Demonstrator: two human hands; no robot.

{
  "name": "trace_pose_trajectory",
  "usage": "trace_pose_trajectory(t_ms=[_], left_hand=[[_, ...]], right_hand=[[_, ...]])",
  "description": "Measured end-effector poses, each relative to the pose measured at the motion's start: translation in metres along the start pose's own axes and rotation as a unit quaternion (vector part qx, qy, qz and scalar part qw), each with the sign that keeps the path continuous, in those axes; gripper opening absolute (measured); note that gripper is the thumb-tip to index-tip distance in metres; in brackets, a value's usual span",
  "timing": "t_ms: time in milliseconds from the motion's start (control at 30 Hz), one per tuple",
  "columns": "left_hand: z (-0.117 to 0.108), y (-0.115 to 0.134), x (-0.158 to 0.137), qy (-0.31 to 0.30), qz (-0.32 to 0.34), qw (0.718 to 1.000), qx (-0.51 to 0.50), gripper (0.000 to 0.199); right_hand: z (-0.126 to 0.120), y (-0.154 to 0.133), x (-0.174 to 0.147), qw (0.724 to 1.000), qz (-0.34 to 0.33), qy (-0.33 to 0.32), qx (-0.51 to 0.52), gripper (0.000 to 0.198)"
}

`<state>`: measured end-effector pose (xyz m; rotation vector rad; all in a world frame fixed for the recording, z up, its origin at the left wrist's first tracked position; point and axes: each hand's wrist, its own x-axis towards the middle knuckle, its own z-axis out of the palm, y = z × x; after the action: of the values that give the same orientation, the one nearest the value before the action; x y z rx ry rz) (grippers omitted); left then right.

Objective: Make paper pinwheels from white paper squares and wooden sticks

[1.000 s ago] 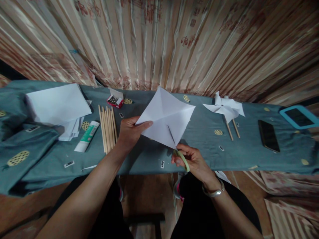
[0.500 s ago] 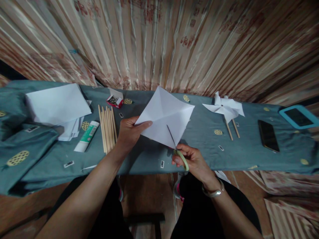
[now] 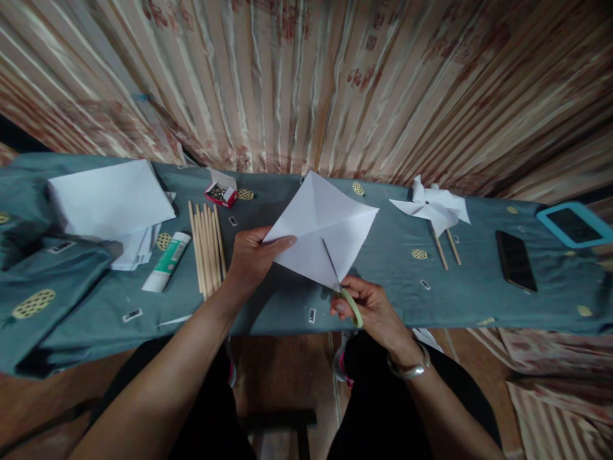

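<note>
A square sheet of white paper [image 3: 316,220], creased corner to corner, is held up over the table, one corner pointing away from me. My left hand [image 3: 253,255] pinches its left corner, thumb on top. In my right hand [image 3: 366,303] is a pair of scissors [image 3: 353,308] with light green handles. One blade lies over the paper, from the near corner toward the middle; the other blade is hidden beneath the sheet. My right fingers are wrapped round the handles.
On the green cloth [image 3: 287,313] at left lie paper sheets [image 3: 112,198], a glue stick [image 3: 166,262], wooden sticks [image 3: 207,249] and a small box of metal pins [image 3: 221,193]. At right are paper pinwheels [image 3: 433,207] on sticks, a phone [image 3: 516,260] and a blue-framed tablet [image 3: 575,223].
The paper and my left hand have shifted slightly to the right and toward me. The near corner sits deeper between the scissor blades. My right hand has hardly moved.
</note>
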<state>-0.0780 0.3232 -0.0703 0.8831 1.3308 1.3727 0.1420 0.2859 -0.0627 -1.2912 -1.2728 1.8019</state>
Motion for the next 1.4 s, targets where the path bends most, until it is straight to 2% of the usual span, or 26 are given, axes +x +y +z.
trace_pose_trajectory(t_ms=[967, 1167, 1267, 1400], left_hand=[[0.002, -0.001, -0.001, 0.005, -0.012, 1.0, 0.01, 0.023], [0.001, -0.001, 0.0, 0.001, -0.007, 1.0, -0.004, 0.022], [-0.004, 0.003, 0.004, 0.019, -0.007, 0.999, -0.025, 0.024], [-0.016, 0.012, 0.012, 0.06, 0.015, 0.997, -0.049, 0.027]], right_hand=[[0.003, -0.003, 0.001, 1.0, 0.013, 0.01, 0.007, 0.042], [0.003, 0.002, -0.002, 0.999, -0.014, -0.025, -0.024, 0.048], [-0.005, 0.004, -0.005, 0.997, -0.018, -0.052, -0.047, 0.051], [-0.031, 0.001, -0.013, 0.993, -0.019, -0.064, -0.101, 0.054]])
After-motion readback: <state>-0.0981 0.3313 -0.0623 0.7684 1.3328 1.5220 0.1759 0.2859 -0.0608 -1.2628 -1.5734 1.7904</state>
